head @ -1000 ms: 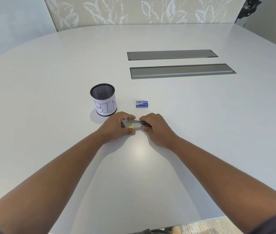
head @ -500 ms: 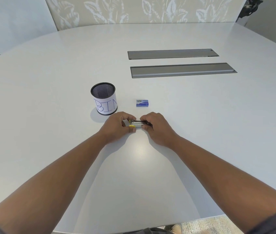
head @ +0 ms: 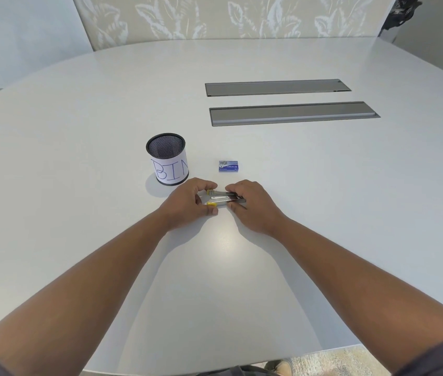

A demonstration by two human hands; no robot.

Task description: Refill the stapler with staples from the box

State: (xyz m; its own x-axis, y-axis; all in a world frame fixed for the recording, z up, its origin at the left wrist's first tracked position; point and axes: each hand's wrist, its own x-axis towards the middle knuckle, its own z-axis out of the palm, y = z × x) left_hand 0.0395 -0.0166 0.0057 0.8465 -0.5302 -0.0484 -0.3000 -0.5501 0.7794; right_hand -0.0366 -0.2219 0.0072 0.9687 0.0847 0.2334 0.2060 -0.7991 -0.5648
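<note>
Stapler (head: 224,198): lies on the desk (head: 106,118) between both hands, near the front centre; metal body with yellow ends showing at its left; it appears opened, two arms spread apart at the left, though the exact hinge state is hard to make out
Left hand (head: 188,203): fingers clamped on the stapler's left end, thumb at the near side beside the lower yellow tip, forefinger curled over the upper one; the contact points are partly hidden by the knuckles
Right hand (head: 253,204): fingers closed on the stapler's right end, covering it; how far the body runs under the palm cannot be told
Staple box (head: 228,166): small, blue, flat on the desk just beyond the hands, apart from them; looks shut; its print is too small to read
Mesh cup (head: 167,158): black, upright, left of the box and just beyond the left hand; a white paper label reads "BIN" (the last letter runs round the curve and is cut off); inside is dark, contents not discernible
Desk panels (head: 293,114): two long grey strips set flush in the top, well beyond the box, the farther one (head: 277,87) shorter
Forearms: bare, reaching in from the lower corners; dark sleeve edges cut off by the frame
Lower edge: a shoe tip (head: 282,368) and patterned floor, only partly visible below the desk rim
</note>
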